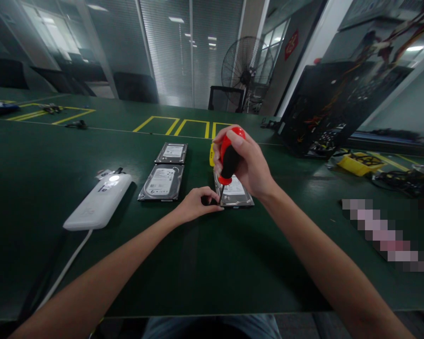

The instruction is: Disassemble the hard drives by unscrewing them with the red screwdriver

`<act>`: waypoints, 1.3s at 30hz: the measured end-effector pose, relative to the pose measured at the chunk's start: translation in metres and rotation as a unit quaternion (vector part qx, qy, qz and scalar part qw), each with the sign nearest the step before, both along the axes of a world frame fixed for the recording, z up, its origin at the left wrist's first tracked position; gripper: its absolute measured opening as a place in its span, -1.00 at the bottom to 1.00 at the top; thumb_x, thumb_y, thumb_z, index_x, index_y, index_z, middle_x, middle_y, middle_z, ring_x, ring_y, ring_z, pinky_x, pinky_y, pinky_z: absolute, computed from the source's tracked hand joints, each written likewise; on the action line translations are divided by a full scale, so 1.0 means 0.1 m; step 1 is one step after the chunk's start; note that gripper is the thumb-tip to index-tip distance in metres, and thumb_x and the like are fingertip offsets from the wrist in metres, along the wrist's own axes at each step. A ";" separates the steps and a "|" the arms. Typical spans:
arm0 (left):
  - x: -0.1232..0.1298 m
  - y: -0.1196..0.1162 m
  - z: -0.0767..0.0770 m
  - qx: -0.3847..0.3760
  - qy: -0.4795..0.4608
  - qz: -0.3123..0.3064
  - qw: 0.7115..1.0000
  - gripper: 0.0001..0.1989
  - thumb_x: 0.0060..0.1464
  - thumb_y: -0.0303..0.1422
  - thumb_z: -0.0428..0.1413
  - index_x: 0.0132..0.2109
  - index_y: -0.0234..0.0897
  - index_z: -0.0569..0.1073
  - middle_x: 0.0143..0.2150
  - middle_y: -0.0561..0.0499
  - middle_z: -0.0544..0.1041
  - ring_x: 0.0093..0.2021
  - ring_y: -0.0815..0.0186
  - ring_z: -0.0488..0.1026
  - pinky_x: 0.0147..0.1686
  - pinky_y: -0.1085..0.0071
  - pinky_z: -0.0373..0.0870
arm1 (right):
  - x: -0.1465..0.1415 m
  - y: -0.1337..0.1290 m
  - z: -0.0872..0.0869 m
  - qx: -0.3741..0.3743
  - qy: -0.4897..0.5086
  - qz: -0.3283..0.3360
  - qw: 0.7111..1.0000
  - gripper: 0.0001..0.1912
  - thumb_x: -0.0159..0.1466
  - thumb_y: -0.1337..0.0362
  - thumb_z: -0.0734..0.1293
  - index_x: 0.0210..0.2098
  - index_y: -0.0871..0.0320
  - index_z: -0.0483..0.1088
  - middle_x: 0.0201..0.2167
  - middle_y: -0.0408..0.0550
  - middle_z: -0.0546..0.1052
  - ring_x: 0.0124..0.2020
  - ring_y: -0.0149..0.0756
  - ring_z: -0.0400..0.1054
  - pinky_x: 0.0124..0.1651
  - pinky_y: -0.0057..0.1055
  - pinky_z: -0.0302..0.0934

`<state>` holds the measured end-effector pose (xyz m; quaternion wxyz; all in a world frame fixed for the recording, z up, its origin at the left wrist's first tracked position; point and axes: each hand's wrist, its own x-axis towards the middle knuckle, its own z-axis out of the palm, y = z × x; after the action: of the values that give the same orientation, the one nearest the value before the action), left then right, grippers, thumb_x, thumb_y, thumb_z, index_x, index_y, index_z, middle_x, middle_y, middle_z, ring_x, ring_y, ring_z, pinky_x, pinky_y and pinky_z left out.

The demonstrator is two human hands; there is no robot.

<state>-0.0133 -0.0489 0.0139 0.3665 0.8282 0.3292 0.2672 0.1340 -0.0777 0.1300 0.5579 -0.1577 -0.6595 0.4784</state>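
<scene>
My right hand (249,160) is wrapped round the handle of a red and black screwdriver (230,157), held upright. Its shaft points down to the near left corner of a hard drive (237,190) lying label up on the green table (198,273). At that same corner the curled fingers of my left hand (196,203) come together by the screwdriver's tip; whatever they may pinch is too small to tell. Two more hard drives, a nearer one (162,181) and a farther one (172,152), lie end to end on the left. My right hand partly hides a yellow object (211,155).
A white device (97,202) with a cable lies at the left. On the right stand an open black computer case (325,108) and a yellow tray (360,163) beside dark cables. Yellow tape outlines mark the table's far side. A blurred, pixelated strip lies at the right.
</scene>
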 end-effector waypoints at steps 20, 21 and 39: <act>0.00 0.00 0.00 -0.009 0.005 0.007 1.000 -0.77 -0.04 -0.22 0.23 -0.27 -0.28 0.49 -0.35 0.06 0.43 -0.34 0.35 0.32 -0.33 0.42 0.23 | 0.02 -0.01 0.02 -0.028 0.007 -0.041 0.999 -0.66 0.13 0.06 0.37 -0.31 0.06 0.14 -0.63 -0.34 0.27 -0.69 -0.57 0.13 -0.62 -0.53 0.08; 0.00 0.00 0.00 -0.008 0.003 0.008 1.000 -0.77 -0.04 -0.22 0.23 -0.27 -0.28 0.49 -0.35 0.06 0.42 -0.34 0.35 0.32 -0.33 0.42 0.23 | 0.02 -0.01 0.03 -0.027 0.012 -0.037 0.999 -0.67 0.14 0.06 0.36 -0.31 0.07 0.16 -0.62 -0.32 0.27 -0.68 -0.57 0.13 -0.61 -0.53 0.08; -0.03 0.00 -0.01 -0.010 -0.002 -0.001 1.000 -0.72 -0.04 -0.18 0.23 -0.23 -0.27 0.50 -0.23 0.02 0.45 -0.30 0.34 0.36 -0.30 0.40 0.27 | 0.69 -0.07 0.35 0.057 -0.388 -0.322 0.862 -0.66 0.12 0.02 0.37 -0.43 0.22 0.44 -0.62 -0.18 0.34 -0.62 -0.54 0.14 -0.59 -0.53 0.00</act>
<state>-0.0167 -0.0487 0.0128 0.3755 0.8244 0.3304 0.2649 0.2032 -0.0845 0.1646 0.3879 -0.5021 -0.7613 0.1339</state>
